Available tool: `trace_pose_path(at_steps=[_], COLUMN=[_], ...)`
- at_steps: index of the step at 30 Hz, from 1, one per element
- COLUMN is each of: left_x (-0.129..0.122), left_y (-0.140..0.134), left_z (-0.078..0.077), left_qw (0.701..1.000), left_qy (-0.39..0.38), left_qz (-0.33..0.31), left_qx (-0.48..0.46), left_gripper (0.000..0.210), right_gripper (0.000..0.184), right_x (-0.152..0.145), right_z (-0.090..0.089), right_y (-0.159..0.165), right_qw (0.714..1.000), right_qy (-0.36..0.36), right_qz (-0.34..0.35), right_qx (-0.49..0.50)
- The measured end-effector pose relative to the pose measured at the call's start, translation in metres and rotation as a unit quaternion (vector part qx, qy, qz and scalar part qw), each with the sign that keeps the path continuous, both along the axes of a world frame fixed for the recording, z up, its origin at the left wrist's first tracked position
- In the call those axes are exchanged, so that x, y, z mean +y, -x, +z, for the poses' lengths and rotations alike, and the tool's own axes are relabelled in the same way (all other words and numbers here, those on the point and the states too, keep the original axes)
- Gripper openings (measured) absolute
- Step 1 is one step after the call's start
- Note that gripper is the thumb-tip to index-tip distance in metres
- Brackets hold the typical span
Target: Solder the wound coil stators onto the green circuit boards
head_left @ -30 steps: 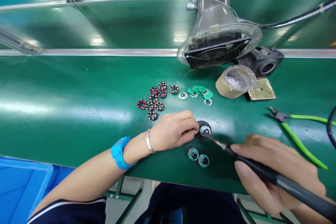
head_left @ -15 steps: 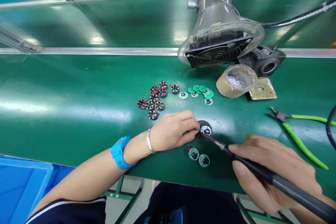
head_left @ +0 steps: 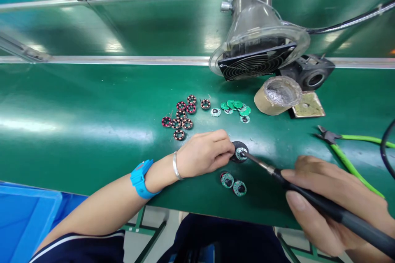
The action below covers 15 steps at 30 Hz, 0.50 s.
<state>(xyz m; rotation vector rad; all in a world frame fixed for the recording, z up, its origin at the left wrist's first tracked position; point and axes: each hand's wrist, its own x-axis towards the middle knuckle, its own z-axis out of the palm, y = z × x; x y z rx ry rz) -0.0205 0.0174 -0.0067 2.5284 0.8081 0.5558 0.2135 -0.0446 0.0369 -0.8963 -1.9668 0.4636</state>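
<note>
My right hand [head_left: 336,201] grips a soldering iron [head_left: 327,203] like a pen, its metal tip touching the right part of a small round circuit board [head_left: 241,154]. That board lies on a black round base [head_left: 236,144]. At the base's left edge, the fingertips of my left hand [head_left: 206,152] are pinched together; whatever is between them is hidden. Just below, two round boards, a left one [head_left: 227,180] and a right one [head_left: 240,188], rest side by side on the green bench, the left one with a reddish part beneath it.
Several copper-wound coil rings [head_left: 187,124] lie behind my left hand, beside a cluster of green round boards [head_left: 237,104]. A tan cup [head_left: 268,100], sponge tray [head_left: 310,104] and iron stand [head_left: 314,74] stand back right, under a fume hood [head_left: 259,63]. Green-handled cutters [head_left: 331,136] lie right.
The iron's tip has shifted from the lower left edge of the board to its right part, my right hand moving right with it. My left hand has stayed in place.
</note>
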Motion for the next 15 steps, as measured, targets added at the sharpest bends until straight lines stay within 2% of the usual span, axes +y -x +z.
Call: trace_pose_path(at_steps=[3, 6, 8, 12, 15], left_x=[0.000, -0.001, -0.001, 0.000, 0.002], left_y=[0.000, -0.001, -0.001, 0.000, 0.000], left_z=[0.001, 0.002, 0.002, 0.000, -0.001], left_qw=[1.000, 1.000, 1.000, 1.000, 0.999], left_qy=[0.002, 0.010, 0.013, -0.004, -0.026], left_qz=[0.000, 0.000, -0.001, -0.004, -0.021], left_qx=[0.004, 0.004, 0.002, 0.001, 0.019], left_gripper=[0.015, 0.015, 0.015, 0.014, 0.015], right_gripper=[0.047, 0.054, 0.052, 0.038, 0.036], right_x=[-0.001, 0.002, 0.006, 0.017, 0.022], right_z=[-0.009, -0.022, -0.030, -0.040, -0.043], right_y=[-0.003, 0.001, 0.007, 0.020, 0.023], right_qw=[1.000, 0.998, 0.996, 0.997, 0.997], right_qy=[-0.013, -0.019, -0.004, 0.020, 0.020], right_qz=[-0.001, -0.059, -0.092, -0.038, -0.021], right_qx=[0.023, 0.024, 0.003, -0.064, -0.068])
